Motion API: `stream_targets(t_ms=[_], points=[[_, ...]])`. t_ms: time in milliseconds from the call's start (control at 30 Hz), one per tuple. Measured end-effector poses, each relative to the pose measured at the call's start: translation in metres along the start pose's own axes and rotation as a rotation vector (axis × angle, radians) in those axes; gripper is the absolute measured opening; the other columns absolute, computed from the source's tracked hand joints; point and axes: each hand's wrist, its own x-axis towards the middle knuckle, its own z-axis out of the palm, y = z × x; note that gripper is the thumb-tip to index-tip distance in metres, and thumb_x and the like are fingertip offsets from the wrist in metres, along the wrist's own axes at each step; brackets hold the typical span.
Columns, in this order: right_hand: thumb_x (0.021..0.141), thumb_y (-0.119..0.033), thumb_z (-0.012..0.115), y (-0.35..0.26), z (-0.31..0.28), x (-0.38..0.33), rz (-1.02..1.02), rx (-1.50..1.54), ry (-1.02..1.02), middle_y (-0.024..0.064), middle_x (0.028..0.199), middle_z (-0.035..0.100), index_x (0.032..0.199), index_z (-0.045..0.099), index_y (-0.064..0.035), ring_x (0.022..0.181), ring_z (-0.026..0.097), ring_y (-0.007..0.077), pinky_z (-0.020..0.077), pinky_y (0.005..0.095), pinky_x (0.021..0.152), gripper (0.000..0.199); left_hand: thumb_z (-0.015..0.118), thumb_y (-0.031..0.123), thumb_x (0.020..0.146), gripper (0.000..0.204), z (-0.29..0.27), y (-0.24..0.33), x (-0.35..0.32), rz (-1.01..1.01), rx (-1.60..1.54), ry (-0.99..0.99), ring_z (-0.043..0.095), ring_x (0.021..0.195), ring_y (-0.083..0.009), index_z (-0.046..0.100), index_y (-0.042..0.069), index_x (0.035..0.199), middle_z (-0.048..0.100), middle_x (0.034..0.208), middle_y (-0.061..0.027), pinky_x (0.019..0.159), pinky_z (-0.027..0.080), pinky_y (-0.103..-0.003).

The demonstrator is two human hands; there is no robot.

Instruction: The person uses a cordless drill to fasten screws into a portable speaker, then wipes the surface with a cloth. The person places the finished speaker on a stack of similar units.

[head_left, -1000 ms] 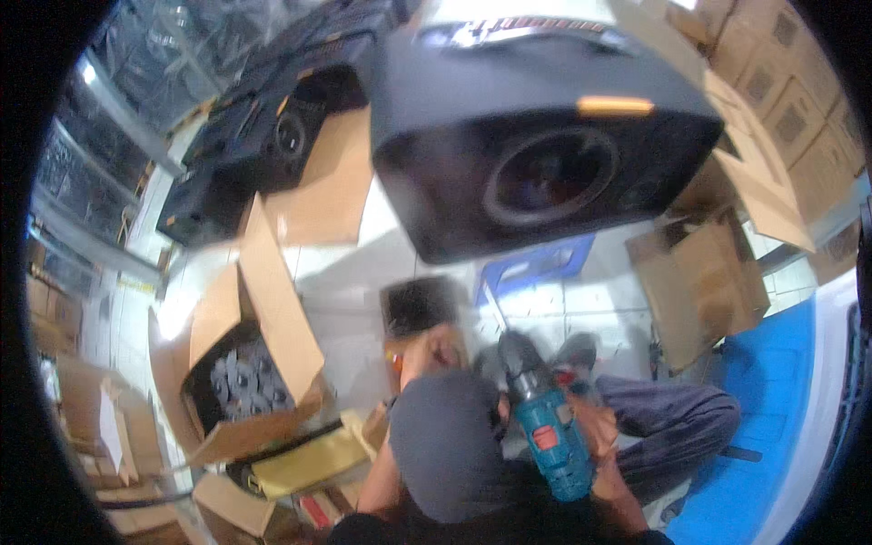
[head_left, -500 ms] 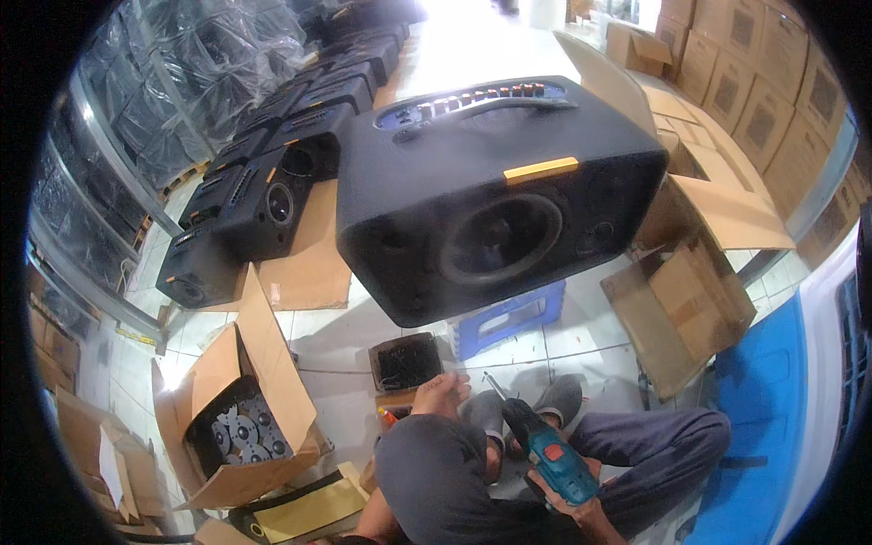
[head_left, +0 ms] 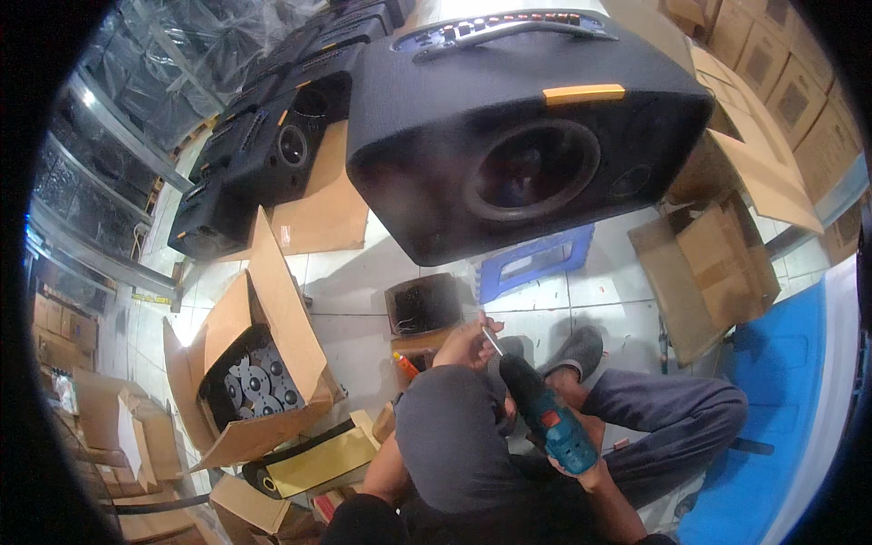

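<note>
My right hand is wrapped round a teal and black cordless drill. Its long metal bit points up and left, and the tip meets the fingertips of my left hand. Those fingers are bent in a pinch above my knee; anything between them is too small to make out. Beyond my hands a large black speaker cabinet, with an orange strip along its top front edge, rests on a blue plastic stool. A small box of dark small parts stands on the floor just past my left hand.
An open carton at left holds several grey plates with round domes. Rows of black speakers stand on cardboard at the far left. Another open carton is at right, beside a blue panel. Stacked cartons line the far right.
The drill has come closer to my left hand, so its bit now reaches the fingertips. My left fingers have drawn together. The whole view has shifted, with the speaker higher in it.
</note>
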Motion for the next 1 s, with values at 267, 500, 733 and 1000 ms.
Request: stream_targets(t_ms=[267, 500, 733, 1000], points=[[0.075, -0.023, 0.083, -0.018, -0.007, 0.012, -0.108, -0.080, -0.009, 0.0088, 0.077, 0.072, 0.126, 0.068, -0.0086, 0.067, 0.073, 0.0256, 0.0556, 0.0374, 0.060, 0.055, 0.060, 0.048, 0.103, 0.043, 0.003, 0.001, -0.003, -0.033, -0.147, -0.005, 0.041, 0.061, -0.0095, 0.060, 0.005, 0.108, 0.049, 0.076, 0.0005, 0.056, 0.038, -0.023], [0.081, -0.017, 0.080, -0.029, -0.010, 0.017, 0.124, -0.044, -0.074, 0.0067, 0.078, 0.073, 0.129, 0.068, -0.0082, 0.067, 0.074, 0.0214, 0.0569, 0.0339, 0.059, 0.050, 0.057, 0.047, 0.106, 0.052, 0.018, 0.003, -0.006, -0.001, -0.080, 0.146, 0.042, 0.068, -0.0095, 0.058, -0.003, 0.118, 0.046, 0.076, 0.0008, 0.059, 0.037, -0.022], [0.084, -0.017, 0.078, -0.022, -0.010, 0.014, -0.017, -0.164, -0.034, 0.0081, 0.083, 0.075, 0.133, 0.067, -0.0052, 0.068, 0.074, 0.0215, 0.0574, 0.0324, 0.061, 0.051, 0.059, 0.052, 0.103, 0.060, 0.015, 0.003, -0.002, -0.004, -0.064, 0.099, 0.042, 0.067, -0.0086, 0.059, -0.005, 0.120, 0.046, 0.075, 0.0020, 0.058, 0.035, -0.021], [0.080, -0.006, 0.079, -0.013, -0.012, 0.018, -0.224, -0.348, -0.043, 0.0127, 0.096, 0.078, 0.133, 0.065, 0.0023, 0.076, 0.076, 0.0253, 0.0604, 0.0351, 0.066, 0.055, 0.061, 0.045, 0.104, 0.047, 0.035, 0.023, -0.008, 0.059, -0.094, 0.061, 0.042, 0.066, -0.0077, 0.058, -0.001, 0.119, 0.055, 0.084, -0.0012, 0.057, 0.036, -0.021]])
